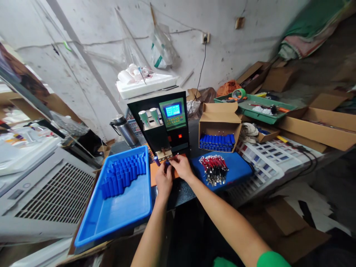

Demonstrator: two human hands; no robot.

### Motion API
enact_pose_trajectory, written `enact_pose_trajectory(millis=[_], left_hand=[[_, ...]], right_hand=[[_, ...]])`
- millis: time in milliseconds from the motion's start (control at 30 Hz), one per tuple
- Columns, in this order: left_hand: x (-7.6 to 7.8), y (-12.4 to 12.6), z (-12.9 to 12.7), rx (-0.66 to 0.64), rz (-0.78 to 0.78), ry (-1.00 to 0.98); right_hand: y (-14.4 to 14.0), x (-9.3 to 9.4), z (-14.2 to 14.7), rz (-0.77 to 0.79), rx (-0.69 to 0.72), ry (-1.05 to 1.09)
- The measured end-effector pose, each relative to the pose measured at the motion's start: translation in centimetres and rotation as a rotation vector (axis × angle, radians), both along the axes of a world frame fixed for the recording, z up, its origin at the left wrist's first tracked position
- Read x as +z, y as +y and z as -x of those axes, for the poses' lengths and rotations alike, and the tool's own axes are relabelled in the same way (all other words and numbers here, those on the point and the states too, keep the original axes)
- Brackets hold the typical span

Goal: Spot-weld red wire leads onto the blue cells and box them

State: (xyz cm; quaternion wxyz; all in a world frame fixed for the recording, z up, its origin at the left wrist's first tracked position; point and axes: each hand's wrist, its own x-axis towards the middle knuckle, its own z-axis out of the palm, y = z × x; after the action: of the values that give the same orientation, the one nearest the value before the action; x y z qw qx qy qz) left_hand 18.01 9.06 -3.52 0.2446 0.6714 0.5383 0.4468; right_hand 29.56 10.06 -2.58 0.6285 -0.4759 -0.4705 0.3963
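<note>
- At the foot of the machine, the left hand (164,181) reaches in with its fingers bent and close together, a short violet-blue cylinder (157,161) just by its fingertips; whether it grips that piece I cannot tell
- Close beside it, the right hand (182,167) has its fingers drawn narrow toward the same spot, and what it pinches, if anything, is too small to make out
- Directly above the fingertips is the small metal working head (164,154) of a black, box-shaped machine (147,137) with a lit blue screen (172,110)
- Under the hands, a flat orange mat (154,177) lies on the dark speckled counter (180,196)
- As I judge it, the step in hand is lining up a small part at the head; the next move calls for steady fingers and exact placing, with skin clear of the metal tips
- To the left, a bright blue plastic tray (130,209) holds rows of upright blue cylinders (122,174)
- To the right, red and black wire leads (214,168) lie bunched on a flat blue surface (239,167), with an open brown cardboard box (219,118) of more blue cylinders behind
</note>
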Motion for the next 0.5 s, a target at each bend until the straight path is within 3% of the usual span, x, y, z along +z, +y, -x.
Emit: enact_pose_trajectory(millis=[500], left_hand=[[-0.11,-0.08,-0.11,0.013,0.018,0.017]], right_hand=[[-0.13,-0.15,0.17,0.054,-0.051,-0.092]])
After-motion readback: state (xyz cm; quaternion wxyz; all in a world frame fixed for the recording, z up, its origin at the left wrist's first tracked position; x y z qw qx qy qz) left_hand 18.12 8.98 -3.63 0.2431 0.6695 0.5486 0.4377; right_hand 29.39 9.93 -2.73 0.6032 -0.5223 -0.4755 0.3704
